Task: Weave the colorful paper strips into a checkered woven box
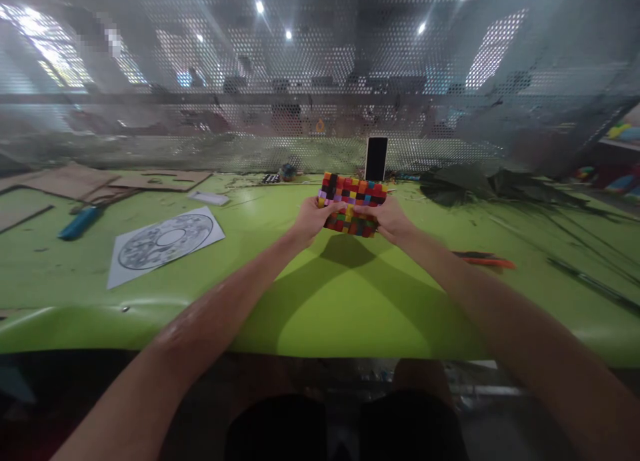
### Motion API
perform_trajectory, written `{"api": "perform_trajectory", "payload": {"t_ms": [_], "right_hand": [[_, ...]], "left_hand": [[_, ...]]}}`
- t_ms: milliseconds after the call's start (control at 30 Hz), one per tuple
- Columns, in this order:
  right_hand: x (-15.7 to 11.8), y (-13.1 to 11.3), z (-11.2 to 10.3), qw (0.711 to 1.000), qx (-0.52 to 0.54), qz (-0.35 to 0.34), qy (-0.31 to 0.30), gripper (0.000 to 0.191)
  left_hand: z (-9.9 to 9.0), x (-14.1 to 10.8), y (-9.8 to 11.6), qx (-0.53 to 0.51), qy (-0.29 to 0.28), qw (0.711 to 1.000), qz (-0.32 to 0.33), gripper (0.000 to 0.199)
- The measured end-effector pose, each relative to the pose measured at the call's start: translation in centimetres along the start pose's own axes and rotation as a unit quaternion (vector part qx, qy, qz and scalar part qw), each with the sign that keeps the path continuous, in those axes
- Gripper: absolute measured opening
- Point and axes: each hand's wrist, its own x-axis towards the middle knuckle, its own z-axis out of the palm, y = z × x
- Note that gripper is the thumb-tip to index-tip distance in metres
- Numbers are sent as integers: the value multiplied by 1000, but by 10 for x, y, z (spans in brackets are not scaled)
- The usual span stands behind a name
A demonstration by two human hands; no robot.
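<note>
Red, yellow and black squares cover much of the block (351, 192), which in the head view is held up over the green table (350, 308), in front of the phone (377, 157). Left hand (312, 218) is closed on its left end, right hand (391, 218) on its right end, each w/ thumb on the near face; the other fingers are mostly hidden, so the grip behind I can't tell. My judgement: it is light, prob. fairly stiff, maybe slippery, and its joints could open if twisted. Best hold: both short ends, w/ gentle pressure.
</note>
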Motion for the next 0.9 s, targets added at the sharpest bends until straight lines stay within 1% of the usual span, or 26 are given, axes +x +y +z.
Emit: {"api": "perform_trajectory", "payload": {"t_ms": [133, 200, 267, 400, 467, 500, 600, 700, 800, 900], "right_hand": [[1, 3, 2, 1000, -11, -17, 22, 51], [0, 3, 4, 999, -13, -25, 15, 51], [-1, 0, 3, 1000, -10, -20, -13, 49], [0, -10, -8, 994, 20, 48, -96, 45], [2, -13, -15, 990, 42, 59, -123, 43], [3, -14, -17, 989, 47, 56, -127, 42], [4, -14, -19, 992, 32, 52, -107, 40], [3, -12, -15, 996, 23, 51, -73, 43], [1, -11, -9, 997, 24, 46, -65, 48], [-1, -15, -7, 997, 17, 38, -64, 47]], "left_hand": [[2, -4, 3, 8, -1, 1000, -6, 38], [3, -6, 3, 18, 4, 1000, 0, 39], [3, -8, 3, 24, 11, 1000, 8, 39], [-1, -5, 2, 5, 16, 1000, 17, 38], [-4, -3, 2, -10, 12, 1000, 13, 37], [-5, -2, 2, -16, 9, 1000, 10, 37], [-5, -2, 5, -21, -1, 1000, -9, 35], [-1, -5, 9, -33, -15, 999, -37, 36], [3, -7, 11, -57, -36, 996, -50, 37], [4, -8, 10, -67, -44, 995, -58, 34]]}}
